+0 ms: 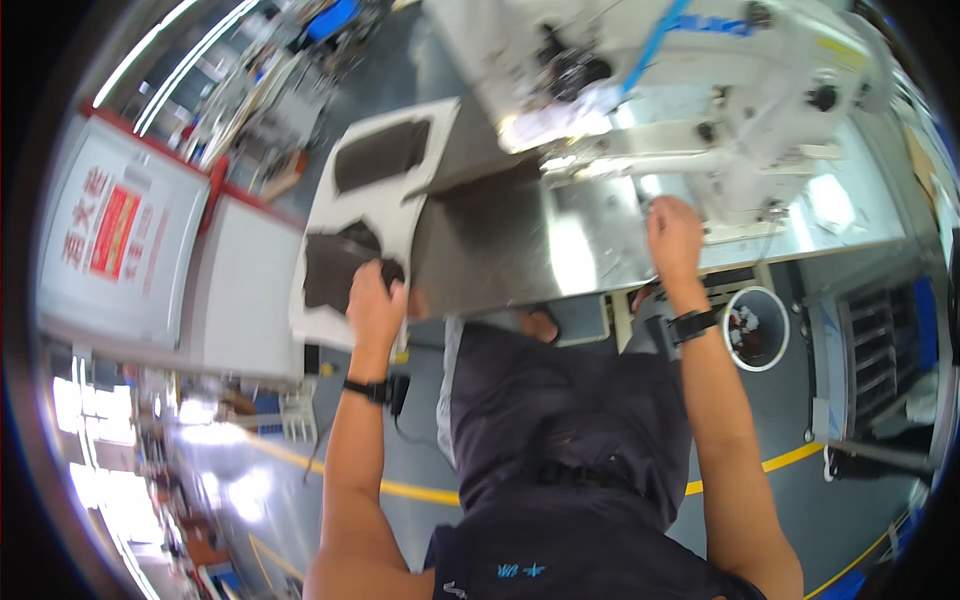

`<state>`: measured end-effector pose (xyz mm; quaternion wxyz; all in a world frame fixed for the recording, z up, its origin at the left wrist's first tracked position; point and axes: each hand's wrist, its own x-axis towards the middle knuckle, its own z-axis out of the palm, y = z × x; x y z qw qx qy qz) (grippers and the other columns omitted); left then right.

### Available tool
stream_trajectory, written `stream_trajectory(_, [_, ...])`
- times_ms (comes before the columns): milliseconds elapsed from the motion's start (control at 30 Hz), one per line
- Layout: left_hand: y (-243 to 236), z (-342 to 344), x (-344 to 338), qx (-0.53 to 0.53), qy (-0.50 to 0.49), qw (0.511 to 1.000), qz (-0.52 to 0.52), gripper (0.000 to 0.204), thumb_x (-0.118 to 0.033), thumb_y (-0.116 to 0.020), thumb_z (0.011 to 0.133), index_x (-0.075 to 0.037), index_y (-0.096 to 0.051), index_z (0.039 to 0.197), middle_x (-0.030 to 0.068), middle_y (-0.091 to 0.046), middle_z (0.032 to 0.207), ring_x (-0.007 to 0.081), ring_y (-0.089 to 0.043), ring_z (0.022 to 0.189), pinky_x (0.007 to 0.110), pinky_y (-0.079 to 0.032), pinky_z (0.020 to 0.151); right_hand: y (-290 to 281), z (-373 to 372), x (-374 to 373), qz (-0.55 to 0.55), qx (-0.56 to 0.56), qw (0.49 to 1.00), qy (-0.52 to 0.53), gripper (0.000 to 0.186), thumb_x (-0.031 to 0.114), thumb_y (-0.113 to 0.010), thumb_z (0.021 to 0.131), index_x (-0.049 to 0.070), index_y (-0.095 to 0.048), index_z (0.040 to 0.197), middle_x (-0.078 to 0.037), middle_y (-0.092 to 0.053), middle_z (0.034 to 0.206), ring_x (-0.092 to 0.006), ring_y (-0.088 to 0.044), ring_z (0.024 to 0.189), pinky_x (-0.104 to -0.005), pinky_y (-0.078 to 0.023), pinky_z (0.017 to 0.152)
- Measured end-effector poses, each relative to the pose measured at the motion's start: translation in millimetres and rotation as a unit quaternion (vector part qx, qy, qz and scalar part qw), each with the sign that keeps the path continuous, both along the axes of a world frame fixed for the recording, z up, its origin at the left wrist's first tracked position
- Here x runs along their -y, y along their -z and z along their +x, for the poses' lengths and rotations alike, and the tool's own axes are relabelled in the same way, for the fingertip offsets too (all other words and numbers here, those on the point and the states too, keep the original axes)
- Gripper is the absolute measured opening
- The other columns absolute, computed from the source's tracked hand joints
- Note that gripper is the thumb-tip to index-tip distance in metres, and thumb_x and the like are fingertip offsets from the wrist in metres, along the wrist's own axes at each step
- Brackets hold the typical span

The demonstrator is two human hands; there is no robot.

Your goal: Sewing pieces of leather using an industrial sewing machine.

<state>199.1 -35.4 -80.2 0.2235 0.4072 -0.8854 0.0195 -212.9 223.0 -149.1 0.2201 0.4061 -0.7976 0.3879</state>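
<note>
My left hand (372,298) is curled at the right edge of dark brown cut pieces (332,268), its fingers closed on them. These pieces lie on a white board (312,322), with another dark stack (378,155) at its far end. My right hand (673,230) is closed at the steel tabletop (500,250), left of the white sewing machine's lower part (760,195); what its fingers hold, if anything, is hidden. A blurred white bundle (560,120) sits higher on the machine.
A white bucket with scraps (733,355) stands below the table at right. A white cabinet with red signage (150,250) is at left. A metal rack (880,350) is at far right, and cluttered workbenches (280,110) stand at back left.
</note>
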Motion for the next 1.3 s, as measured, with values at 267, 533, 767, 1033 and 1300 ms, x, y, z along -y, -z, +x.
stream_trajectory(267, [-2, 8, -3, 0.09, -0.048, 0.995, -0.013, 0.025, -0.019, -0.057, 0.091, 0.0, -0.055, 0.105, 0.0226, -0.058, 0.116, 0.0449, -0.061, 0.104, 0.054, -0.051, 0.086, 2, 17, 0, -0.042, 0.023, 0.999, 0.005, 0.011, 0.01, -0.065, 0.085, 0.002, -0.069, 0.092, -0.014, -0.068, 0.101, -0.0347, -0.063, 0.099, -0.0467, -0.047, 0.088])
stream_trajectory(533, [-22, 66, 32, -0.107, -0.029, 0.99, -0.086, 0.032, -0.017, -0.05, 0.104, 0.012, -0.058, 0.116, 0.0328, -0.062, 0.114, 0.0517, -0.058, 0.105, 0.05, -0.047, 0.094, -3, 22, 2, -0.039, 0.011, 0.999, 0.021, 0.013, 0.01, -0.067, 0.087, 0.003, -0.07, 0.097, -0.011, -0.069, 0.105, -0.0306, -0.063, 0.104, -0.0438, -0.047, 0.093])
stream_trajectory(767, [-87, 109, 66, -0.24, -0.068, 0.96, -0.128, 0.037, -0.021, -0.047, 0.11, 0.014, -0.056, 0.119, 0.0333, -0.062, 0.11, 0.0491, -0.058, 0.1, 0.047, -0.046, 0.09, -2, 17, 1, -0.026, 0.01, 0.999, 0.025, 0.013, 0.011, -0.066, 0.088, 0.003, -0.07, 0.097, -0.009, -0.069, 0.105, -0.0302, -0.063, 0.104, -0.0445, -0.047, 0.093])
stream_trajectory(1033, [-78, 87, 43, -0.178, -0.098, 0.977, -0.066, 0.034, -0.023, -0.048, 0.109, 0.009, -0.057, 0.111, 0.0309, -0.062, 0.102, 0.0487, -0.058, 0.094, 0.049, -0.046, 0.082, 2, 15, 1, -0.012, -0.001, 1.0, 0.007, 0.014, 0.012, -0.066, 0.088, 0.004, -0.071, 0.098, -0.009, -0.07, 0.105, -0.0312, -0.063, 0.103, -0.0442, -0.047, 0.091])
stream_trajectory(1300, [-21, 48, 0, -0.138, -0.01, 0.99, 0.036, 0.022, -0.023, -0.06, 0.102, -0.001, -0.059, 0.104, 0.018, -0.065, 0.089, 0.0394, -0.065, 0.083, 0.048, -0.05, 0.072, -54, 74, -5, -0.081, 0.029, 0.994, -0.069, 0.026, 0.008, -0.065, 0.091, 0.001, -0.069, 0.116, -0.018, -0.069, 0.116, -0.0384, -0.064, 0.107, -0.046, -0.05, 0.096])
